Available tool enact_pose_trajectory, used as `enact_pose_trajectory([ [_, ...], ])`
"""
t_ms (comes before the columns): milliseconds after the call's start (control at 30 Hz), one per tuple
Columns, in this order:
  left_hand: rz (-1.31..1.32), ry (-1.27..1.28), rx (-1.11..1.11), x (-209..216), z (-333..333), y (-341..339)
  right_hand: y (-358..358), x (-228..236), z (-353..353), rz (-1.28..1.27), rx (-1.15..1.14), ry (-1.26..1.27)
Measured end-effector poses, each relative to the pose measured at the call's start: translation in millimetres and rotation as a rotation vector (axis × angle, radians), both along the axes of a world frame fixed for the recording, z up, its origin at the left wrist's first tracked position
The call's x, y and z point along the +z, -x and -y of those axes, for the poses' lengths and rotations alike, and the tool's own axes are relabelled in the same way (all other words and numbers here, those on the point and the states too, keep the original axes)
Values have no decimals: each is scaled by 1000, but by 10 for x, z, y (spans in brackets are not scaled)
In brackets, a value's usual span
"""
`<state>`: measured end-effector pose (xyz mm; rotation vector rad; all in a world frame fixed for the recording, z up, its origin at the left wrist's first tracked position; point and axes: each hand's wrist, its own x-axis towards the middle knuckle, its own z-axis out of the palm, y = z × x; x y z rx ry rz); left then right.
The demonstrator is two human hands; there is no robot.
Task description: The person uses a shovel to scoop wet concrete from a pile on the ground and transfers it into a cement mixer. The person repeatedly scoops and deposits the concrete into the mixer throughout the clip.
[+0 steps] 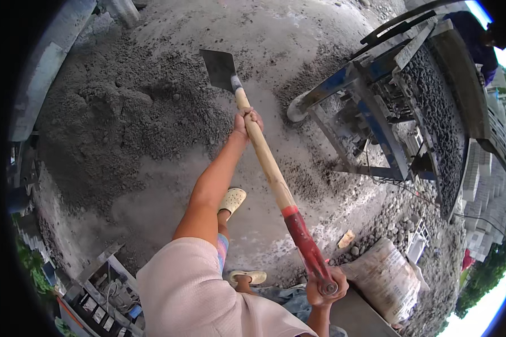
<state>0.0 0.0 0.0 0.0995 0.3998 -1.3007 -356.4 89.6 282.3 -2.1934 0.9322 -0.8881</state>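
Note:
A shovel [268,163] with a pale wooden shaft, a dark metal blade and a red handle end runs slantwise across the middle of the head view. My left hand [248,122] is closed round the shaft just behind the blade. At the other end, low on the right, my right hand [328,286] grips the red handle. Nothing lies on the visible face of the blade, which hangs over the right side of a heap of grey sandy mix [104,112]. How high it is above the ground I cannot tell.
To the right stands a blue metal frame [379,132] beside a trough [441,118] of dark gravelly mix. A person [473,36] is behind it. Nearby are a filled sack [385,275], loose stones [385,227] and stacked grey blocks [480,210]. An open wired box [104,292] sits lower left.

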Motion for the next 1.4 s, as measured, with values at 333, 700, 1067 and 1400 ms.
enact_pose_trajectory([
  [333,253,-364,32,1042,-1162,1714,290,-252,-583,-307,469,187],
  [700,431,-208,-321,1691,-2420,2154,-100,-63,-1156,-350,363,161],
  [1067,67,-141,-139,1877,-2418,1450,-1036,231,-1650,-184,139,-197],
  [1400,-43,-108,-144,1920,-2302,426,-1846,944,-2165,-99,-107,-179],
])
